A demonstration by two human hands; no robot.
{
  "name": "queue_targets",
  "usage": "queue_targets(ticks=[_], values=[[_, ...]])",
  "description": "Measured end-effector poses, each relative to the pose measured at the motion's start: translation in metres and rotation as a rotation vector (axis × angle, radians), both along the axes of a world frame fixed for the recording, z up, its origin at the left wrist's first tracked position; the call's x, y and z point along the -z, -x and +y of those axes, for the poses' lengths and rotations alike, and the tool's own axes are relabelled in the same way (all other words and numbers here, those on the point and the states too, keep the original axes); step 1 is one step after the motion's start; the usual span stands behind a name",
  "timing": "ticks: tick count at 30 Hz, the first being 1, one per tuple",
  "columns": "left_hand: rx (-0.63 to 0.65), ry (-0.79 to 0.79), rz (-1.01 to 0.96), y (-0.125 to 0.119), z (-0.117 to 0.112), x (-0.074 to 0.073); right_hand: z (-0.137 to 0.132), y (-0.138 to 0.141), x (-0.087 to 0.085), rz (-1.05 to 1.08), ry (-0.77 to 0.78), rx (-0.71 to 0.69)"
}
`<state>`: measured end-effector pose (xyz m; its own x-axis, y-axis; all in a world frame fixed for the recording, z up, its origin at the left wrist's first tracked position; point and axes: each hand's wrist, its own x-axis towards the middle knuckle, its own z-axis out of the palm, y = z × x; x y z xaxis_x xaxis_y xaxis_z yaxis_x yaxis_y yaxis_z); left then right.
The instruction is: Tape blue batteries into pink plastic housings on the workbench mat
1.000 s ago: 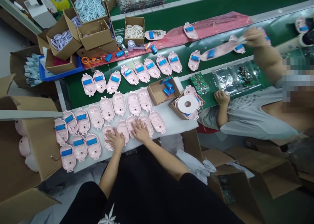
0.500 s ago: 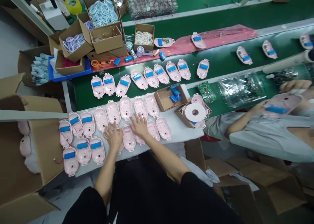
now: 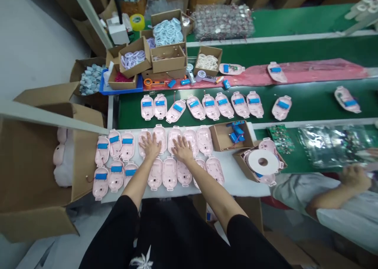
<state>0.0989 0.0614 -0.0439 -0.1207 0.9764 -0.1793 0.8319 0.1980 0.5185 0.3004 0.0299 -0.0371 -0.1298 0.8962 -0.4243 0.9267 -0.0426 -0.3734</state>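
Note:
Two rows of pink plastic shells (image 3: 169,174) lie on a white-covered bench top (image 3: 233,182) before me. My left hand (image 3: 150,146), fingers spread, rests over a shell in the back row. My right hand (image 3: 182,149) is spread too, lying across neighbouring back-row shells and partly hiding them. Neither hand holds anything. Left of my hands, several shells carry a blue battery pack (image 3: 127,141); the shells around my hands show none. My forearms cover parts of the front row.
Shells with batteries (image 3: 193,107) line the green conveyor (image 3: 130,115) behind. To the right stand a carton of blue batteries (image 3: 218,137) and a box topped by a white tape roll (image 3: 262,161). A co-worker's hand (image 3: 356,178) is at far right. A large carton (image 3: 32,159) stands left.
The camera view has swung, so the scene sits further right and lower. My left hand has moved from the front row to the back row; my right hand stays at the back row.

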Motion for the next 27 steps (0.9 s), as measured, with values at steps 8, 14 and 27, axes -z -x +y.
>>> queue_targets(ticks=[8,14,27], values=[[0.058,-0.033,0.119,0.078,-0.099,-0.079,-0.055,0.077,-0.038,0.37,0.013,0.137],[-0.068,0.077,0.29,0.219,-0.112,-0.095,-0.013,0.23,-0.05,0.39,0.48,0.054],[0.232,0.023,0.321,0.238,-0.008,-0.078,0.052,0.21,-0.056,0.407,0.181,0.389]])
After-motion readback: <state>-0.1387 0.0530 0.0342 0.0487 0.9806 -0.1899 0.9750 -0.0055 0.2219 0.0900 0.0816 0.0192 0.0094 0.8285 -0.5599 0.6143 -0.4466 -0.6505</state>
